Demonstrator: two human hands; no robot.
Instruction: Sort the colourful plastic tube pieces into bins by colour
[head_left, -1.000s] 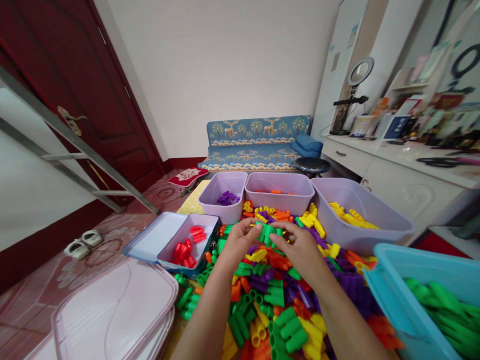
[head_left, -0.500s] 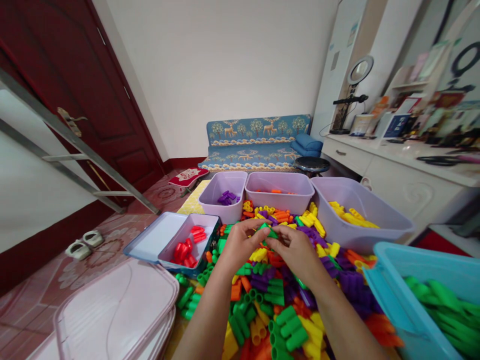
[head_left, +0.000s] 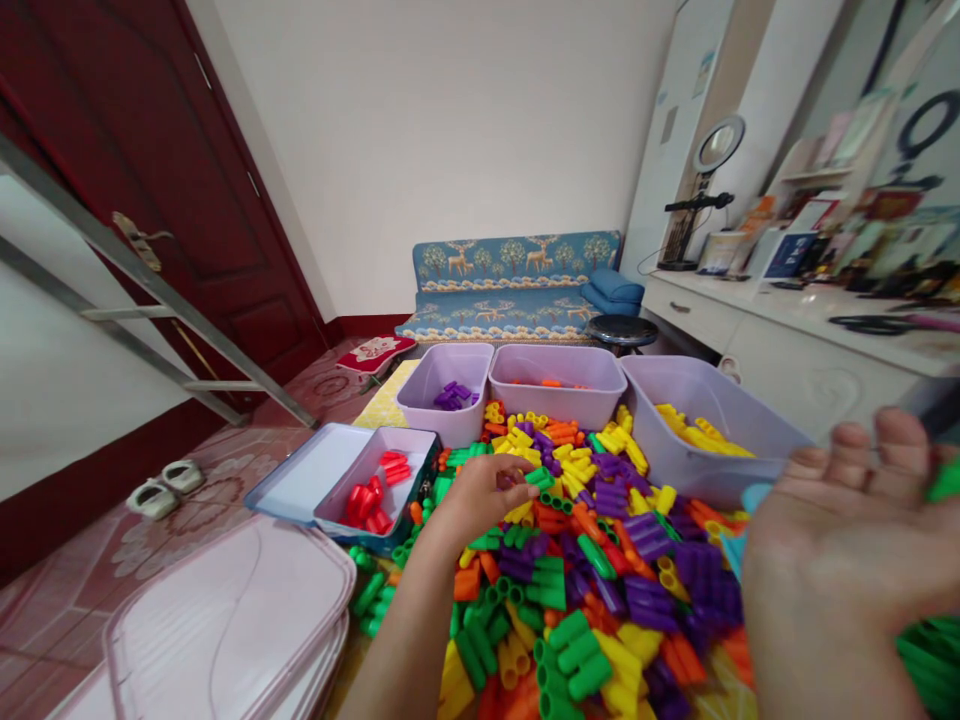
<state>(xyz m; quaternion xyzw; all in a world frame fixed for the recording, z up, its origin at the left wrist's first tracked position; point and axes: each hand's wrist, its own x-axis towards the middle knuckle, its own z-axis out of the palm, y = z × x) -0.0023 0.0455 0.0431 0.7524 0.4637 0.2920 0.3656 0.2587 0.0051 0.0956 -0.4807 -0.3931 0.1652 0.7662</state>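
My left hand [head_left: 484, 495] hovers over the heap of toy blocks, its thumb and fingers closed round a small green toy block [head_left: 538, 479]. Over the turquoise bin at the right, my right hand [head_left: 832, 545] is turned palm up and blocks most of that bin from sight. Between its thumb and forefinger, at the picture's edge, part of another green toy block [head_left: 946, 482] shows. Green, yellow, orange and purple tube-shaped blocks, such as a purple block [head_left: 649, 535], cover the table below.
A lilac bin with purple blocks [head_left: 442, 425], a lilac bin with orange ones [head_left: 559, 403] and a lilac bin with yellow ones [head_left: 675, 470] line the back. Red blocks lie in an open case [head_left: 409, 500] at left. Stacked lids [head_left: 225, 610] are nearer.
My hands were together on green pieces over the heap. Now my right hand has swung right, over the turquoise bin, with a green block; my left stays with a green block.
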